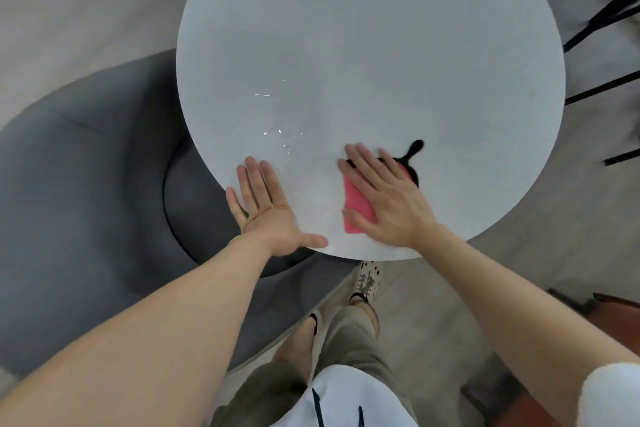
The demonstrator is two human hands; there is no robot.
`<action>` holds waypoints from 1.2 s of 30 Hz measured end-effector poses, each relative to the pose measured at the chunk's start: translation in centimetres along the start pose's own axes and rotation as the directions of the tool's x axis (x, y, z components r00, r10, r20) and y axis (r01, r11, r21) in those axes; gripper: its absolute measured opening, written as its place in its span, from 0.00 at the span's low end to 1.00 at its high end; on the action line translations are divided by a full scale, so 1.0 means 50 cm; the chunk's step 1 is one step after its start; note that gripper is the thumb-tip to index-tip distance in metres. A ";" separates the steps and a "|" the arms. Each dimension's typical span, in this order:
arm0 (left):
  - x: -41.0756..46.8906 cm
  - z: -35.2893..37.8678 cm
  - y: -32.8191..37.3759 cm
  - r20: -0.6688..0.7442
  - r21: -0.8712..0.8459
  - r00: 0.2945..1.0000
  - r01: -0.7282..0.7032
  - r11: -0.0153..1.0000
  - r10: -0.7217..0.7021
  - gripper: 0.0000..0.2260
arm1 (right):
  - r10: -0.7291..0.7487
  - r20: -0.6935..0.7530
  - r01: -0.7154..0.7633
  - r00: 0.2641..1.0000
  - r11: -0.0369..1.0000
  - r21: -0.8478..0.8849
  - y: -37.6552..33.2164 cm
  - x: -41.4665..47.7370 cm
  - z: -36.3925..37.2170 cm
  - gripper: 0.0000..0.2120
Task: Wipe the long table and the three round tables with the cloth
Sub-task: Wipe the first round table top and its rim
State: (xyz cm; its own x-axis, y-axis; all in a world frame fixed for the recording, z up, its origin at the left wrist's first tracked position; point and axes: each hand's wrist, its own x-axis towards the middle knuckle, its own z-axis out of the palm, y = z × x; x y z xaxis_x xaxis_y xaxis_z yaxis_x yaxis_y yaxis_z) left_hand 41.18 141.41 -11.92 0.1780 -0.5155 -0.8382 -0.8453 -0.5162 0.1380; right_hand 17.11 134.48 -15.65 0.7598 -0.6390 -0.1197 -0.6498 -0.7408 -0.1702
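Cloth (356,206) lies under our right hand (384,198), fingers (363,163) flat and released, left hand (266,208) likewise; we press evenly over the possibly wet counter (381,45).

A pale grey round table (363,28), seen from above, carries a pink cloth (355,203) close to its near edge, pressed flat under the outstretched right hand (388,198). A black shape with a rounded stem (414,149) shows just beyond that hand; what it is cannot be told. The left hand (266,204) rests flat at the near-left edge. Small bright glints (273,132) fleck the top beyond the left hand.
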 end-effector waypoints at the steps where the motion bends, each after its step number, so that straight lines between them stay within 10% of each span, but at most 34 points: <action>1: 0.000 0.001 0.000 0.004 0.005 1.000 -0.007 1.000 0.007 0.81 | 0.102 0.004 -0.102 0.995 0.995 -0.010 0.045 -0.011 -0.008 0.41; 6: 0.000 0.001 -0.006 0.003 0.001 1.000 -0.007 1.000 0.007 0.81 | 0.749 -0.137 -0.727 0.648 0.662 0.183 0.096 0.146 -0.030 0.50; 11: 0.000 0.004 -0.010 -0.001 -0.007 1.000 -0.007 1.000 0.007 0.81 | 0.269 -0.125 -0.257 0.955 0.961 0.101 -0.068 0.219 0.005 0.44; 15: -0.004 0.004 -0.007 -0.022 -0.019 0.999 -0.030 0.999 0.030 0.81 | -0.038 -0.003 0.038 0.999 0.999 0.033 -0.018 0.059 -0.006 0.44; 18: -0.003 0.005 -0.005 -0.026 -0.016 0.999 -0.042 0.999 0.041 0.81 | 0.246 -0.002 -0.246 0.969 0.969 0.003 0.111 0.032 -0.028 0.45; 22: 0.000 0.004 -0.005 -0.012 -0.017 1.000 -0.022 1.000 0.021 0.81 | 0.644 -0.109 -0.631 0.757 0.764 0.134 0.114 0.219 -0.045 0.47; 28: 0.002 0.009 -0.016 -0.036 -0.007 0.999 -0.002 1.000 0.002 0.81 | 0.175 -0.138 -0.161 0.975 0.982 0.102 -0.079 0.326 -0.005 0.40; 32: 0.002 0.011 -0.010 -0.052 -0.009 0.999 -0.003 1.000 0.003 0.81 | -0.114 -0.073 0.120 0.991 0.990 0.072 -0.006 0.168 -0.006 0.41; 36: 0.002 0.015 -0.007 -0.058 0.006 0.998 0.000 1.000 0.001 0.80 | 0.080 -0.014 -0.080 0.997 0.997 0.009 0.201 0.150 -0.047 0.45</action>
State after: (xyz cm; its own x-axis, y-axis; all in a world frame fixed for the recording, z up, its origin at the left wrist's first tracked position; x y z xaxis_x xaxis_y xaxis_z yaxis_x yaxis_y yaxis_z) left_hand 41.13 142.04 -12.46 0.2062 -0.5546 -0.8062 -0.8483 -0.5119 0.1352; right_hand 16.25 121.77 -15.98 0.7047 -0.6993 -0.1196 -0.7086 -0.6851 -0.1689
